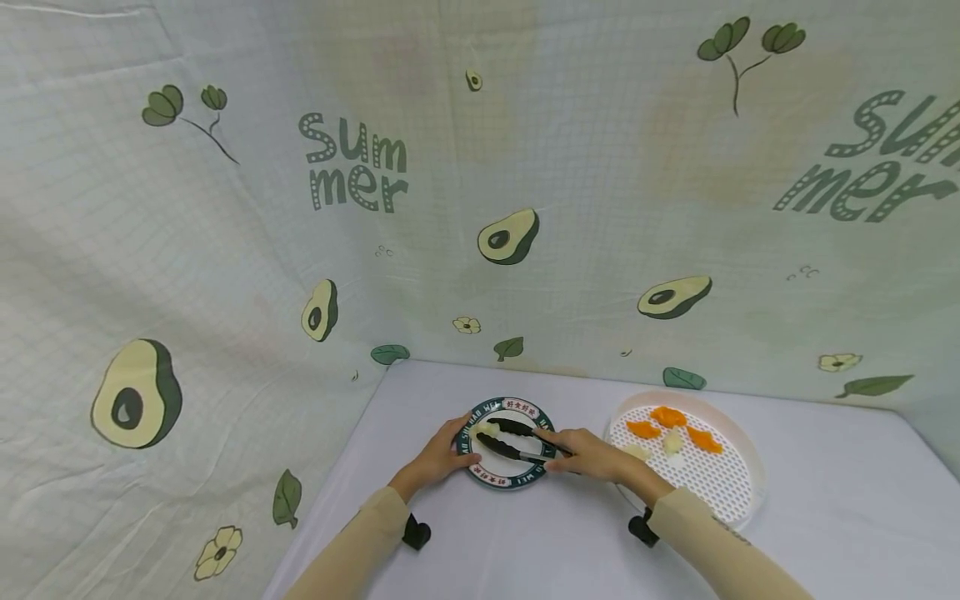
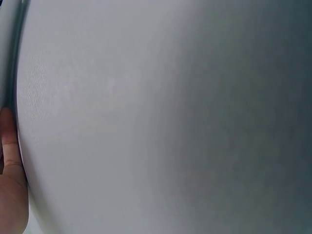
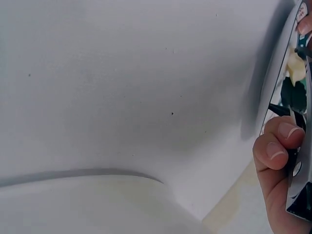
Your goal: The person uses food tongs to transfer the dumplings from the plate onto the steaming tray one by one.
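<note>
A round plate (image 1: 519,405) with a green lettered rim lies on the table in the head view. My left hand (image 1: 441,456) grips its left edge, thumb over the rim; in the left wrist view part of that hand (image 2: 12,165) shows along the plate's side. Black-tipped metal tongs (image 1: 501,447) reach over the plate from my right hand (image 1: 588,455), which holds them by the arms. Between their spread tips are pale yellowish food pieces (image 1: 487,430) at the plate's left side. In the right wrist view, curled fingers (image 3: 273,151) are around the tongs.
To the right stands a round, pale tray (image 1: 738,512) with a perforated white base. On it lie orange pieces (image 1: 705,441) and pale pieces (image 1: 672,441), partly behind the right forearm. A printed cloth (image 1: 427,250) hangs behind and left of the white table (image 1: 510,550).
</note>
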`<state>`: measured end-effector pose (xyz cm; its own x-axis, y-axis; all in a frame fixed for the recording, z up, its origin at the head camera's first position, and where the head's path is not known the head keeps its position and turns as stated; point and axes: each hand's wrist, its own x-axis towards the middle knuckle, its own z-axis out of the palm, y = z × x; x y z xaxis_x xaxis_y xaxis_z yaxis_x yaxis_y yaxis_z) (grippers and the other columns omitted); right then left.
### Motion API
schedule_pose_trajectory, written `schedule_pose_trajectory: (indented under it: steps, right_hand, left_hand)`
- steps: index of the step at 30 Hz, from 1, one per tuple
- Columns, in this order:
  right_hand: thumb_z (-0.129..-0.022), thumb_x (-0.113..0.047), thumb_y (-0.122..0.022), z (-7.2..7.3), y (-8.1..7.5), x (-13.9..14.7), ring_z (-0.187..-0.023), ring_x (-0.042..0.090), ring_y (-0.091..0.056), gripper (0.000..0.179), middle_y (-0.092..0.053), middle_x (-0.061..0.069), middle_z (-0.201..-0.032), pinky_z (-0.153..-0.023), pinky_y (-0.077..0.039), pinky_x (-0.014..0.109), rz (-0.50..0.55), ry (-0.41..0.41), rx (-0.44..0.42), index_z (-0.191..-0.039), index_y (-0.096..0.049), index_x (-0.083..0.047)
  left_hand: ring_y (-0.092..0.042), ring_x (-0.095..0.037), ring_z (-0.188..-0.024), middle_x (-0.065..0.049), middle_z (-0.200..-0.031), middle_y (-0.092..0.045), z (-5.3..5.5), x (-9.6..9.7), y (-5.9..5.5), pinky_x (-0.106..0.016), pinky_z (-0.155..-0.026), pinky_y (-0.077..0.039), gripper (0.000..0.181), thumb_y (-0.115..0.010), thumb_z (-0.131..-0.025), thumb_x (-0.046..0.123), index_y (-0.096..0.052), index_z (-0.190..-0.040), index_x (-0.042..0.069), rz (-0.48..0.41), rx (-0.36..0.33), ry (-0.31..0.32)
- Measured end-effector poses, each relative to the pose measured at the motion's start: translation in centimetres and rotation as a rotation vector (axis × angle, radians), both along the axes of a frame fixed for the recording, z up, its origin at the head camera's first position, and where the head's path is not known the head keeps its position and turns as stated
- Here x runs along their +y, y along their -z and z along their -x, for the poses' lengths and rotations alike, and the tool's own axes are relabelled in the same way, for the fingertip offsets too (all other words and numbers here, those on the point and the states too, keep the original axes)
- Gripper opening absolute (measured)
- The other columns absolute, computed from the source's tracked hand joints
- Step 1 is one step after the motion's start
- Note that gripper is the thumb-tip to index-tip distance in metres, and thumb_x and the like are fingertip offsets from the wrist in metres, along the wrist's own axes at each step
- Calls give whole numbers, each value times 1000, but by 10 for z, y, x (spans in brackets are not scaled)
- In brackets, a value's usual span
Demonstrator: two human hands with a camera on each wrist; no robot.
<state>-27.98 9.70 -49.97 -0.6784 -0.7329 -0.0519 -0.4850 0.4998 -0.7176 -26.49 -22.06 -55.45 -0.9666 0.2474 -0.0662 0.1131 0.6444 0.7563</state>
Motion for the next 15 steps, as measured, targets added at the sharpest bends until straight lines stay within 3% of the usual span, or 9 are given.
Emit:
schedule_pose_trajectory:
  steps: [6,15]
  right_hand:
    - [-98,-23,-64,-1,0,-1,-101,29,-53,59,-53,31,-137,-87,-47,46,26,-19,22,-148,-43,2]
    - [-99,-23,-63,-2,-3,-1,-106,31,-55,58,-49,33,-140,-96,-47,55,30,-5,34,-148,-43,2]
  left_hand:
    - [-26,-39,-145,-18,-157,-32,0,0,1,-54,-118,-23,85,-75,-91,30,-27,-158,9,-4,7,2]
    - [-25,-39,-146,-18,-158,-31,-1,2,-2,-53,-118,-23,85,-74,-91,31,-26,-159,11,13,-11,-7]
